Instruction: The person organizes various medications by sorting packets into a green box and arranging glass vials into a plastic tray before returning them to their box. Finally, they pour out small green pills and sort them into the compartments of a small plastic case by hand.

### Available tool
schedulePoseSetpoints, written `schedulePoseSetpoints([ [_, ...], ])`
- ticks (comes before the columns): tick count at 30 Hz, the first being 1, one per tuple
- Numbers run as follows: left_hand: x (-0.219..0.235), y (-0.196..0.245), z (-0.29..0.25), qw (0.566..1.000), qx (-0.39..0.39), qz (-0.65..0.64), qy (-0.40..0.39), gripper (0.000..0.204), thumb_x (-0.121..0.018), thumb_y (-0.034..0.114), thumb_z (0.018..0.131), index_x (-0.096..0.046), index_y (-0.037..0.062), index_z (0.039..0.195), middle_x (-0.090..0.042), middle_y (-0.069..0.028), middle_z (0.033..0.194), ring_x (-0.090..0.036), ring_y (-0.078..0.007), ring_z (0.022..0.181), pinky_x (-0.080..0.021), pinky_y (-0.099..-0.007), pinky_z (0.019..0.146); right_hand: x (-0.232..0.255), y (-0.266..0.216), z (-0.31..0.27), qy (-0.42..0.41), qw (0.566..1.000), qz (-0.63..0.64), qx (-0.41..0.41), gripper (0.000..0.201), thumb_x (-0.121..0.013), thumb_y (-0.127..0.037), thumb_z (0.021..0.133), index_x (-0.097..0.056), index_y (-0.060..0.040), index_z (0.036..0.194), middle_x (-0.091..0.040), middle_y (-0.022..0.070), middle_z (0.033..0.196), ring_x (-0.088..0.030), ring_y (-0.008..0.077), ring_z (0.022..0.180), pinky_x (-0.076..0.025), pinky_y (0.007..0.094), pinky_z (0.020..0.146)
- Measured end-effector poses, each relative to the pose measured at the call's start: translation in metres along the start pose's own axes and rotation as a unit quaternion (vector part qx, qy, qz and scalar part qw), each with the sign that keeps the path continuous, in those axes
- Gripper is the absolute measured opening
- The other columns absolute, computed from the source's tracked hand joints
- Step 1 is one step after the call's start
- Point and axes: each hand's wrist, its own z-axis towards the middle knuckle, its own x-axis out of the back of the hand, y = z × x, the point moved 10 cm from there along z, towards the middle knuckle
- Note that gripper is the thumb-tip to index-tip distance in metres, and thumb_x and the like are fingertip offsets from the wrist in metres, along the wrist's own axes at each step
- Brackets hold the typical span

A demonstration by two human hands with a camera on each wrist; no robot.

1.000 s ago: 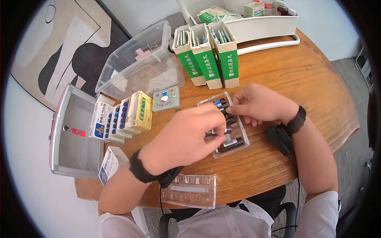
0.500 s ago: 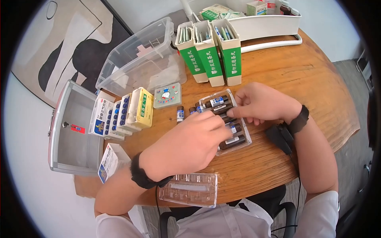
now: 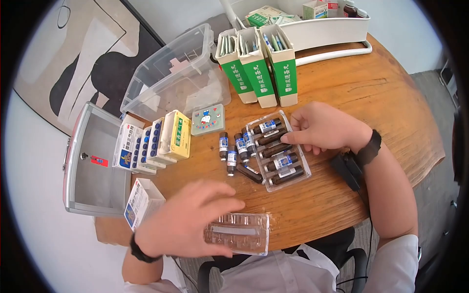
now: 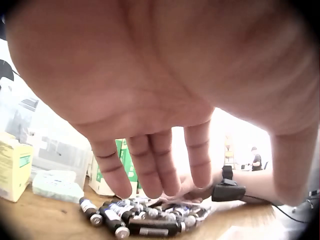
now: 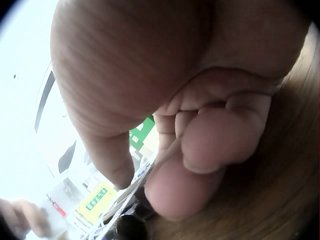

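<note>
My left fingers (image 3: 224, 209) are straight and spread, the thumb well apart, and have hold of nothing. They have just come away from the loaded tray (image 3: 304, 167) and now hang by the bare tray (image 3: 242, 230), hiding part of it, at the near edge of the desk (image 3: 391, 122). That brings the vials into view, and I judge the left side free of the loaded tray. My right fingers (image 5: 182, 192) stay curled at its right rim, thumb over the edge; I cannot tell whether they pinch it. Counting: two trays; five dark vials (image 3: 276, 150) lying in the loaded one; five loose vials (image 3: 223, 145) on the desk just left of it; three green-and-white boxes (image 3: 286, 80) standing behind.
</note>
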Motion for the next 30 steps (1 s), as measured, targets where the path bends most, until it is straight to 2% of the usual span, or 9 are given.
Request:
schedulePoseSetpoints([
  [4, -0.038, -0.003, -0.017, 0.999, 0.039, -0.006, -0.016, 0.072, -0.098, 0.038, 0.081, -0.069, 0.0085, 0.140, -0.064, -0.0165, 0.138, -0.066, -0.0384, 0.125, -0.055, -0.0469, 0.105, 0.012, -0.015, 0.005, 0.121, 0.971, -0.165, 0.123, 0.039, -0.086, -0.033, 0.094, -0.070, -0.0003, 0.082, -0.069, 0.0114, 0.067, -0.069, 0.0221, 0.063, -0.055, 0.0373, 0.061],
  [8, -0.019, -0.017, -0.011, 0.996, 0.046, 0.006, 0.077, 0.070, -0.098, 0.036, 0.081, -0.070, 0.0069, 0.139, -0.065, -0.0164, 0.139, -0.067, -0.0385, 0.123, -0.055, -0.0471, 0.104, 0.016, -0.023, -0.001, 0.157, 0.974, -0.119, 0.114, 0.039, -0.088, -0.032, 0.091, -0.069, -0.0004, 0.080, -0.067, 0.0134, 0.067, -0.066, 0.0261, 0.064, -0.053, 0.0406, 0.064],
  [11, 0.017, -0.041, 0.002, 0.977, 0.050, 0.029, 0.204, 0.036, -0.092, 0.025, 0.088, -0.075, 0.0042, 0.112, -0.077, -0.0120, 0.106, -0.075, -0.0314, 0.098, -0.060, -0.0414, 0.087, 0.015, -0.025, -0.003, 0.161, 0.973, -0.108, 0.123, 0.038, -0.089, -0.032, 0.090, -0.068, -0.0014, 0.082, -0.066, 0.0117, 0.067, -0.063, 0.0247, 0.061, -0.052, 0.0397, 0.062],
  [15, 0.014, -0.086, 0.029, 0.964, 0.142, -0.041, 0.220, 0.019, -0.083, 0.009, 0.090, -0.069, 0.0032, 0.103, -0.073, -0.0077, 0.076, -0.072, -0.0250, 0.067, -0.057, -0.0352, 0.067, 0.013, -0.026, -0.003, 0.162, 0.971, -0.115, 0.131, 0.036, -0.091, -0.029, 0.088, -0.067, -0.0026, 0.088, -0.065, 0.0097, 0.067, -0.063, 0.0235, 0.061, -0.051, 0.0390, 0.060],
  [20, 0.001, -0.090, 0.035, 0.969, 0.179, -0.036, 0.167, 0.026, -0.083, 0.008, 0.088, -0.066, 0.0030, 0.106, -0.072, -0.0108, 0.075, -0.072, -0.0277, 0.066, -0.055, -0.0367, 0.063, 0.006, -0.041, -0.011, 0.156, 0.970, -0.088, 0.162, 0.033, -0.094, -0.023, 0.084, -0.068, -0.0037, 0.090, -0.066, 0.0076, 0.074, -0.064, 0.0248, 0.070, -0.053, 0.0386, 0.068],
  [22, -0.002, -0.094, 0.030, 0.966, 0.194, -0.037, 0.169, 0.028, -0.083, 0.008, 0.087, -0.065, 0.0029, 0.108, -0.072, -0.0114, 0.074, -0.073, -0.0283, 0.066, -0.055, -0.0373, 0.063, -0.009, -0.079, -0.034, 0.157, 0.897, -0.119, 0.396, 0.028, -0.096, -0.020, 0.081, -0.073, -0.0056, 0.091, -0.069, 0.0058, 0.088, -0.065, 0.0273, 0.088, -0.054, 0.0393, 0.081],
  [23, -0.002, -0.093, 0.029, 0.965, 0.187, -0.025, 0.182, 0.027, -0.083, 0.008, 0.087, -0.067, 0.0023, 0.108, -0.072, -0.0114, 0.074, -0.073, -0.0282, 0.066, -0.056, -0.0373, 0.063, -0.019, -0.083, -0.039, 0.124, 0.897, -0.128, 0.404, 0.022, -0.096, -0.018, 0.080, -0.080, -0.0086, 0.093, -0.070, 0.0036, 0.100, -0.062, 0.0294, 0.103, -0.052, 0.0400, 0.092],
  [28, 0.017, -0.101, 0.001, 0.945, 0.236, -0.068, 0.213, 0.032, -0.083, 0.007, 0.085, -0.079, 0.0005, 0.116, -0.073, -0.0115, 0.079, -0.073, -0.0240, 0.071, -0.058, -0.0344, 0.069, -0.054, -0.096, -0.048, 0.055, 0.871, -0.136, 0.470, 0.017, -0.096, -0.019, 0.081, -0.085, -0.0120, 0.092, -0.071, 0.0031, 0.101, -0.062, 0.0284, 0.105, -0.052, 0.0396, 0.093],
  [30, 0.040, -0.084, -0.022, 0.959, 0.162, -0.004, 0.234, 0.031, -0.085, 0.006, 0.083, -0.082, 0.0024, 0.114, -0.075, -0.0117, 0.086, -0.073, -0.0229, 0.077, -0.057, -0.0340, 0.072, -0.051, -0.100, -0.052, 0.076, 0.871, -0.100, 0.475, 0.021, -0.099, -0.023, 0.080, -0.083, -0.0107, 0.086, -0.071, 0.0046, 0.101, -0.064, 0.0283, 0.098, -0.051, 0.0405, 0.093],
])
